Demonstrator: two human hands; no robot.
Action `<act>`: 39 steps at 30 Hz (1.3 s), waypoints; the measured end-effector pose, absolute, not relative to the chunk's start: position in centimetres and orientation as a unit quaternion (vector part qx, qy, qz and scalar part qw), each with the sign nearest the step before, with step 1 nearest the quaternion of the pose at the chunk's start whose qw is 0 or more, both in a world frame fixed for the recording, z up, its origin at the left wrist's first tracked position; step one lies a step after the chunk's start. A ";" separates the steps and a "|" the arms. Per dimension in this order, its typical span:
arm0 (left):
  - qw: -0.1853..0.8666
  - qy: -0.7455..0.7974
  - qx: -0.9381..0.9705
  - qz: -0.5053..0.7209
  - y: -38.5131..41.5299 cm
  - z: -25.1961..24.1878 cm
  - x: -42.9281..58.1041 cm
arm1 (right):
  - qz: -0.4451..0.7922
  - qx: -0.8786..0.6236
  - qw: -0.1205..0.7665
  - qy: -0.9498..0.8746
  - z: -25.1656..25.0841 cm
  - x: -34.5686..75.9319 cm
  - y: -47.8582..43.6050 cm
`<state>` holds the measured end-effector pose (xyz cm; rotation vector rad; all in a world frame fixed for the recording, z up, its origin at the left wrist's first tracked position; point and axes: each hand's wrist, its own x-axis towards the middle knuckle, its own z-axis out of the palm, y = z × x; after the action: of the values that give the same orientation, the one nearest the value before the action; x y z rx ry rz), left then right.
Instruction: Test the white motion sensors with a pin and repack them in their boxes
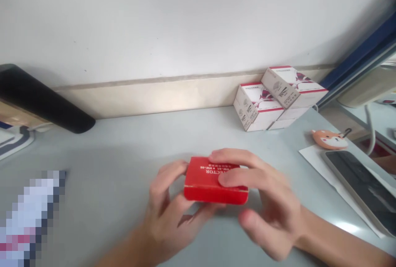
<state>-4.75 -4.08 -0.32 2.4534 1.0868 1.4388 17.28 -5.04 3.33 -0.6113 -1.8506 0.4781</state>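
Note:
A small red cardboard box [202,180] with white print on its top is in the middle, held slightly above the desk. My left hand [173,207] grips it from the left side, with fingers around its edge and reaching underneath. Over the box's right part lies my right hand [266,193], two fingers stretched across the top face. Its thumb hangs apart from the box at the near right. The print reads upside down from here and is partly covered by the right fingers.
White-and-red boxes [269,119] are stacked against the wall at the back right. A phone [361,188] lies on white paper [312,155] beside an orange animal-faced pouch [329,139]. On the left are a black cylinder-like object [46,98] and a pixelated item [31,217].

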 end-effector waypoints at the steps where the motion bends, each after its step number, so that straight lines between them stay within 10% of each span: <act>1: 0.019 0.336 0.810 0.481 -4.0 -0.3 -4.7 | 0.193 -0.250 0.534 -0.784 3.3 17.3 -5.0; 17: 0.095 0.288 0.833 0.464 -2.9 0.7 -5.2 | 0.162 -0.245 0.530 -0.795 2.7 17.6 -4.1; 30: 0.389 0.495 0.587 0.509 -0.3 -0.5 -4.4 | 0.206 -0.414 0.427 -0.777 -0.3 16.8 -3.7; 39: 0.223 0.483 0.723 0.442 -3.5 -1.4 -3.8 | 0.103 -0.517 0.534 -0.661 -1.3 16.0 -3.4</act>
<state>-3.77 -3.54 -1.43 1.9952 1.3328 1.2191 15.96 -3.36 -1.34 -1.2309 -1.5763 0.2447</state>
